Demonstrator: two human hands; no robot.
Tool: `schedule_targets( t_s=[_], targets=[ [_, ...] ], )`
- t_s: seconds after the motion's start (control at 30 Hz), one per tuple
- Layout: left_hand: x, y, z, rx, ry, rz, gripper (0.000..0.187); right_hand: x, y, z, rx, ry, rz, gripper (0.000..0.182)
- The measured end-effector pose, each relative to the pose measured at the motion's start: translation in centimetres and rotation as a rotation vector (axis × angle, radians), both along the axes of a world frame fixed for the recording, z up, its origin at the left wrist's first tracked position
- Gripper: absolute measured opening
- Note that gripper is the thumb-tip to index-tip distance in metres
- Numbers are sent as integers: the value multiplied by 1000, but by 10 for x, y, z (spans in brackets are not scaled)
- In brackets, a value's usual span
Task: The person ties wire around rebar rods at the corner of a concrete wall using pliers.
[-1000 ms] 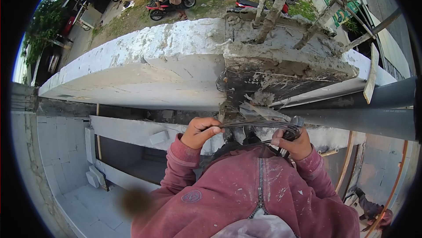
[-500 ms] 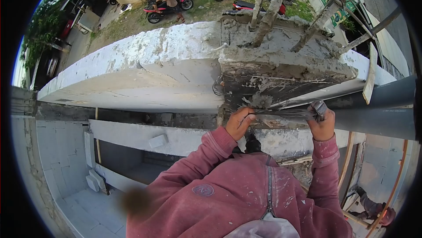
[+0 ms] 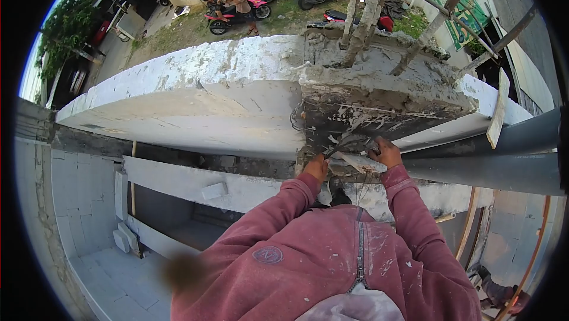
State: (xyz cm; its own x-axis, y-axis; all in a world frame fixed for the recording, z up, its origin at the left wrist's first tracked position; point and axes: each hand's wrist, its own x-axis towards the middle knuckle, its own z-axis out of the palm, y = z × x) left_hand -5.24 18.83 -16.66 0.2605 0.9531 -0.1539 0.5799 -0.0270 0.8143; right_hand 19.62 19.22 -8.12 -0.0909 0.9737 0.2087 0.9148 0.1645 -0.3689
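Head view — the left hand [image 3: 316, 169] is closed on one end of a dark wire bundle [image 3: 351, 143], the right hand [image 3: 388, 154] curled at the other — its exact grip too small to tell — beside the concrete block's dark face [image 3: 332, 116].

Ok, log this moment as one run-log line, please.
left hand: on bundle of thin dark wire | right hand: at bundle's other side, grip unclear | nearby: rough grey concrete column, smooth grey pipe

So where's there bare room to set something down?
Bare: white wall top left of the concrete; lower ledge between loose block and left sleeve. Crowded: wire and scrap around left hand and right hand; poles on the concrete.
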Motion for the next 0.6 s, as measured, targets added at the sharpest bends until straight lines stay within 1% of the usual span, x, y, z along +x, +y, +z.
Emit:
schedule_targets(
  t_s=[0.1,0.2,0.3,0.37,0.4,0.43,0.47,0.53,0.6],
  targets=[
    [2,2,-7,-6,-48,74,20,-4,3,13,-3,-12,6,48],
    [5,4,-14,4,-59,114,20,2,1,16,-100,-13,-18,43],
    [7,4,-11,-70,-13,129,22,12,-7,8,-158,-109,-76,43],
    [10,7,-4,-159,59,127,23,21,-14,4,-198,-76,-131,45],
    [10,8,-7,-155,53,128,24,25,-19,1,-219,-58,-158,46],
    [11,8,-10,-154,46,129,24,27,-24,-3,-147,-46,-174,49],
    [12,8,-14,-154,41,130,25,31,-26,-6,-298,-10,-190,50],
    [14,7,-13,-149,15,138,26,23,-28,11,-603,66,-223,54],
    [17,8,-14,-146,0,137,28,12,-36,4,-581,302,-142,56]
  ],
)
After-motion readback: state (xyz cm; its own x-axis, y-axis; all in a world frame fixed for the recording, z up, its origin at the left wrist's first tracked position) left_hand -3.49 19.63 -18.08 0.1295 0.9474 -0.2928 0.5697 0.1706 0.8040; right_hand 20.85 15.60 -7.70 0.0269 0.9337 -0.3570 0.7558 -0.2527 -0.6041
